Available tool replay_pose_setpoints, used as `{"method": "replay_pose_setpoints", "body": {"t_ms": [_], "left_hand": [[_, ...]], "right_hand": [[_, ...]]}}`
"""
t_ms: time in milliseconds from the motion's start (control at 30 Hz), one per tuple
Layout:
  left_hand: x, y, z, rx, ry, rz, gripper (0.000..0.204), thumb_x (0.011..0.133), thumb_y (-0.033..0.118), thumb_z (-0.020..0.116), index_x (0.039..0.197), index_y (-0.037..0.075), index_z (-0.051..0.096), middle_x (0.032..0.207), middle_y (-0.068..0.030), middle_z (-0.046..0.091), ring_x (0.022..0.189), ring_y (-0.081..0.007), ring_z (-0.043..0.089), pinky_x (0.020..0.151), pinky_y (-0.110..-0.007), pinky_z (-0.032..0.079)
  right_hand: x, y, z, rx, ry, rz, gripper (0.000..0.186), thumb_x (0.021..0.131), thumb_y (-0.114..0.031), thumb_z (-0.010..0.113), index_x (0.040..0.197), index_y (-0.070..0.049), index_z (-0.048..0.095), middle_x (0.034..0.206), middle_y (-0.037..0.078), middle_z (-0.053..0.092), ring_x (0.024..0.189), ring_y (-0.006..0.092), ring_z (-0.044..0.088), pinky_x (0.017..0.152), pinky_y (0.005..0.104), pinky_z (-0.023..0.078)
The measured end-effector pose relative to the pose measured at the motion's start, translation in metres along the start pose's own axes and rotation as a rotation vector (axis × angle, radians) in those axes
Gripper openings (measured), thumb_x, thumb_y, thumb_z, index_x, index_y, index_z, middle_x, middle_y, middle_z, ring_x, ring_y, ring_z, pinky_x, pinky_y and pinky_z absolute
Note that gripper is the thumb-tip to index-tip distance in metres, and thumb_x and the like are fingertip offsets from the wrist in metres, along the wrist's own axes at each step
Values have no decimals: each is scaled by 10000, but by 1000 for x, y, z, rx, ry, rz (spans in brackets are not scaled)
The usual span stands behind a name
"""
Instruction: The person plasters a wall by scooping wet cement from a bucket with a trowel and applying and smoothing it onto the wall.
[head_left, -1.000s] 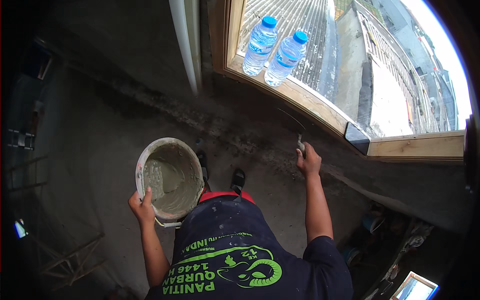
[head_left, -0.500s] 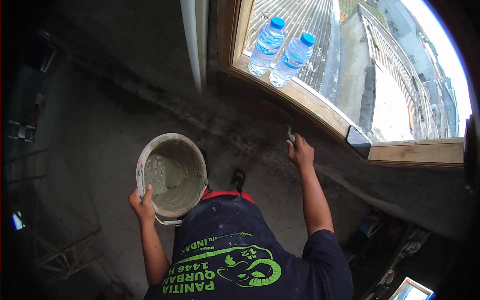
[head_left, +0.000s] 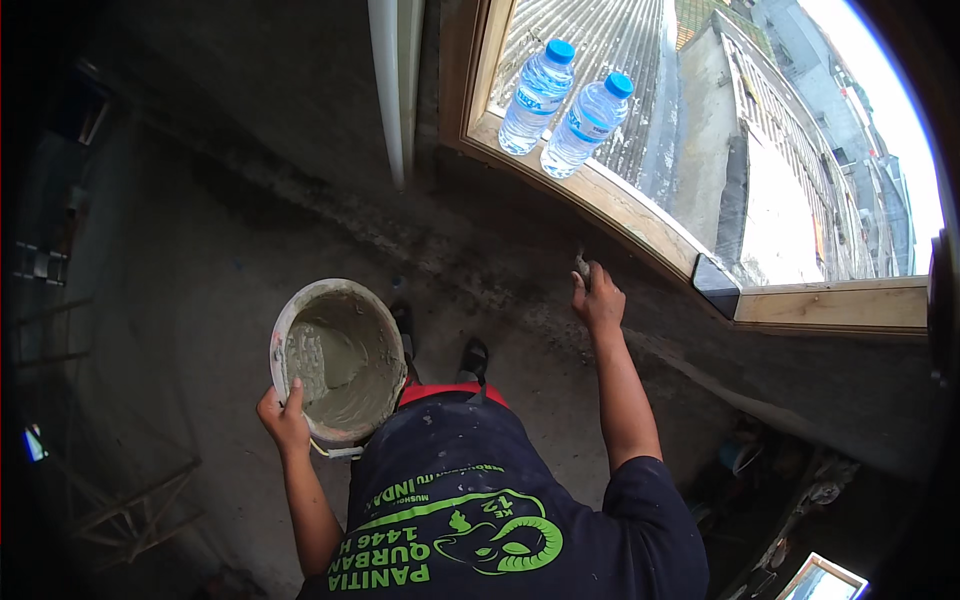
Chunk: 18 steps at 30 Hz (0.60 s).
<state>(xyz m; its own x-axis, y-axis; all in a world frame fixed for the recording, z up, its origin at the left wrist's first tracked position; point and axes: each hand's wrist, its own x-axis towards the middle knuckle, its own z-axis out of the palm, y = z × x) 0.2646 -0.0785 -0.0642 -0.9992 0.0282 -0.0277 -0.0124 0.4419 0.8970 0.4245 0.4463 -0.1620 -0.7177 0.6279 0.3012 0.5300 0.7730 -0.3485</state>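
My left hand (head_left: 286, 420) grips the near-left rim of a round bucket (head_left: 278, 345), tilted toward me against my body. Wet grey mortar (head_left: 345, 365) coats its inner wall and lies in its bottom. Out to the right, my right hand (head_left: 600, 300) is closed round the handle of a trowel (head_left: 581, 264), smeared with mortar. Its blade is barely visible against the dark wall (head_left: 520, 225) below the window.
Two water bottles (head_left: 586, 125) with blue caps stand on the wooden window frame (head_left: 640, 215). A pale vertical pipe (head_left: 391, 90) runs beside the window. My sandalled foot (head_left: 475, 355) is on the concrete floor (head_left: 190, 330). Wooden framing (head_left: 140, 500) stands at the lower left.
The bucket has dropped slightly toward me and to the left with my left hand. My right hand has shifted a little up and left along the wall, still holding the trowel.
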Motion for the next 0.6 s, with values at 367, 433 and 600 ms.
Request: {"method": "replay_pose_setpoints", "body": {"t_ms": [367,433,600], "left_hand": [[1,13,7,-34,36,19,188,908,102,683,824,-63,648,686,10,592,676,-70,489,620,-282,404],[2,15,5,-15,-4,35,188,907,105,687,827,-62,651,688,10,594,677,-70,488,621,-282,405],[3,15,7,-37,-12,36,191,909,105,684,821,-59,647,687,14,590,678,-69,479,619,-281,401]], "right_hand": [[-14,-3,-19,23,49,-50,359,919,-413,641,1071,-91,592,839,205,694,754,418,696,628,507,551],[-13,12,-22,-104,3,6,359,923,-397,640,1117,-98,597,883,192,703,760,418,696,633,504,554],[-31,25,-19,-289,-340,60,352,916,-362,666,1144,-97,620,959,177,709,783,414,697,647,499,558]]}}
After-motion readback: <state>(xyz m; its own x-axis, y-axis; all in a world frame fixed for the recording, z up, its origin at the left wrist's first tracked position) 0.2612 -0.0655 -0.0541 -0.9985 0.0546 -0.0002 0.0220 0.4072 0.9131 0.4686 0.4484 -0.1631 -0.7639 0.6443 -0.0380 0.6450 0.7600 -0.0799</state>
